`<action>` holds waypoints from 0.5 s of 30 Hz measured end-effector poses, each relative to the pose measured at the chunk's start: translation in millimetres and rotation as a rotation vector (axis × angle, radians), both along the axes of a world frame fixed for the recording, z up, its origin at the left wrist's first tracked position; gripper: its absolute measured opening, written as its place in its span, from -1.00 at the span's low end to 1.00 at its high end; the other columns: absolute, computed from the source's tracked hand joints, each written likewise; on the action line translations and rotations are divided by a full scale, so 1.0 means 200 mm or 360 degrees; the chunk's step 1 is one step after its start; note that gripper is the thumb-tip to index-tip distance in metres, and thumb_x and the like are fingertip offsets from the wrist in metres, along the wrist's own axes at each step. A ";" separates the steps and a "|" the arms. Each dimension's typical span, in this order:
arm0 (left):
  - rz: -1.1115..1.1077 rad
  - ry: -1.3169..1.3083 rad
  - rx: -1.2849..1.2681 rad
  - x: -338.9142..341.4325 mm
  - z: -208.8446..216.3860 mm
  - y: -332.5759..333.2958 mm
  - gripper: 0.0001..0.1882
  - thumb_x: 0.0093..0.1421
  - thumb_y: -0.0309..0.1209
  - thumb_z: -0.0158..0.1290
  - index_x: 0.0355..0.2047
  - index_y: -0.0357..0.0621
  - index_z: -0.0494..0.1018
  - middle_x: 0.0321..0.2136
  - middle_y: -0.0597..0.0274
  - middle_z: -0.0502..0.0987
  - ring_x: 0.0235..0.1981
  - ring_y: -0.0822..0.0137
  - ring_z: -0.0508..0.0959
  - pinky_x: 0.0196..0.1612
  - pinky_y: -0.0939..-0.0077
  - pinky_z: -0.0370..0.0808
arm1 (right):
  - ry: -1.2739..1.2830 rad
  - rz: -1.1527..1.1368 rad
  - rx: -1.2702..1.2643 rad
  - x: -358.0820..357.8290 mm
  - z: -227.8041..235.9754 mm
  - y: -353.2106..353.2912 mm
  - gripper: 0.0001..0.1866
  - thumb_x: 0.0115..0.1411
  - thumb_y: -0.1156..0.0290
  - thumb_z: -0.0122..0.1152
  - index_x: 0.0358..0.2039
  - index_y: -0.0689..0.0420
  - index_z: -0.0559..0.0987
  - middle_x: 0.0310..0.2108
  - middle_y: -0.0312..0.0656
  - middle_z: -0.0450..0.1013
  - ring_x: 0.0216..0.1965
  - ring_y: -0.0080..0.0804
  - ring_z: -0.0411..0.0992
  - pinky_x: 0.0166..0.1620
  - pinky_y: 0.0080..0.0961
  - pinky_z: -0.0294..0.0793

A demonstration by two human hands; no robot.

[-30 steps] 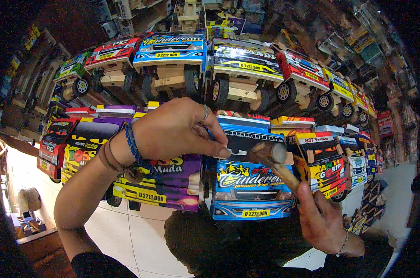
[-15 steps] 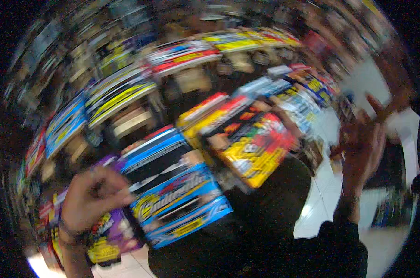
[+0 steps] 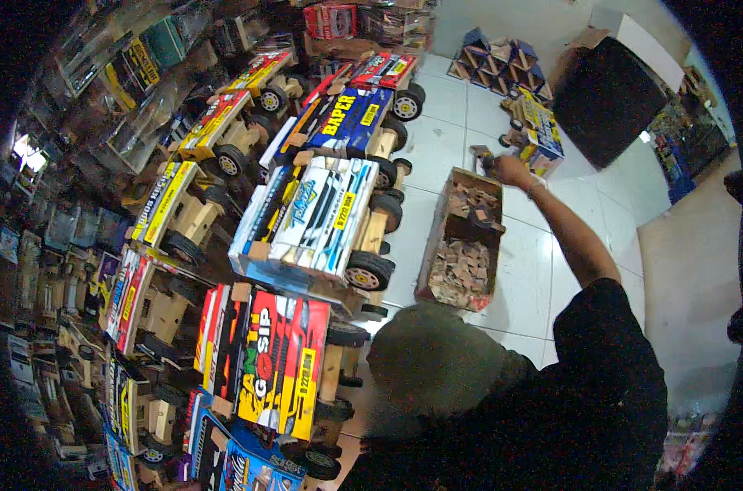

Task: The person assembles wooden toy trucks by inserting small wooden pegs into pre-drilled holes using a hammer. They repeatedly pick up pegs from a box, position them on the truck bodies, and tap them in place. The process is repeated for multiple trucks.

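Note:
My right hand reaches out at the far end of a long cardboard box, its bare forearm coming from a black sleeve. The fingers are curled round a small dark object, too small to name. In the box lie many small wooden pieces, split into two sections by a divider. Just beyond the hand a yellow and blue wooden toy truck sits on the floor. My left hand is out of view.
Rows of toy trucks fill the left, among them a white and blue one and a red and yellow one. Triangular wooden frames stack by the far wall. A black panel leans at the far right. Rounded olive cloth is close below.
The view has swung to the right. My right hand, raised with fingers spread before, now reaches down by the box. My left hand, earlier curled beside a blue toy truck, has left the view.

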State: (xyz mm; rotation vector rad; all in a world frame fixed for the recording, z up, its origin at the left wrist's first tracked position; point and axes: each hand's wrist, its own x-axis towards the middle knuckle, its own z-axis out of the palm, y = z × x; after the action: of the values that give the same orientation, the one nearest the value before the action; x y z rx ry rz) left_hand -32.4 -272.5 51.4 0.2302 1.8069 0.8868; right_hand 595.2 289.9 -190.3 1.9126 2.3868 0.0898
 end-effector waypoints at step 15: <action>-0.0725 0.0847 0.0174 -0.02 0.02 -0.11 -0.61 0.37 -0.36 0.01 0.16 -0.23 0.40 -0.02 0.07 0.55 -0.09 0.23 0.58 -0.06 0.39 0.51 | -0.0018 -0.0046 0.0031 0.06 -0.48 0.01 -0.79 0.16 0.32 0.10 -0.36 0.17 0.62 -0.43 0.02 0.58 -0.33 0.01 0.59 -0.32 -0.09 0.58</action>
State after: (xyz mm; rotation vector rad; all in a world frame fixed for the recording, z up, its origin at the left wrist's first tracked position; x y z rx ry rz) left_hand -35.9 -294.3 56.2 0.9828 2.0617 0.6285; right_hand 607.2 291.8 -285.7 1.9492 2.3586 0.1225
